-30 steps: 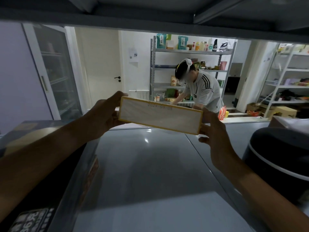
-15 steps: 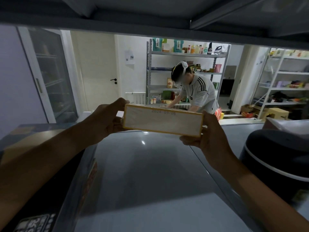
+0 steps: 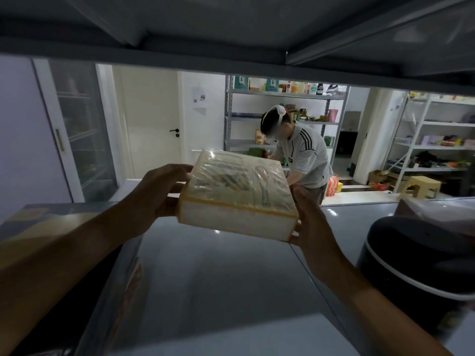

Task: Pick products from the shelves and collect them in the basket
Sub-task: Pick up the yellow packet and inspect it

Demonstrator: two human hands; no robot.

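Observation:
A flat white box with a yellow band, wrapped in clear film (image 3: 237, 195), is held in the air above the grey shelf board (image 3: 218, 291). My left hand (image 3: 159, 194) grips its left end and my right hand (image 3: 312, 222) grips its right end. The box is tilted so its printed top face shows. No basket is in view.
A dark printed carton (image 3: 51, 242) lies on the shelf at the left. A black round appliance (image 3: 421, 265) sits at the right. Another shelf board (image 3: 231, 29) hangs close overhead. Beyond the shelf a person (image 3: 300, 155) bends at metal racks (image 3: 285, 116).
The box has tipped toward me, so its wrapped top face now shows instead of only its narrow side. Both hands kept their hold on its ends.

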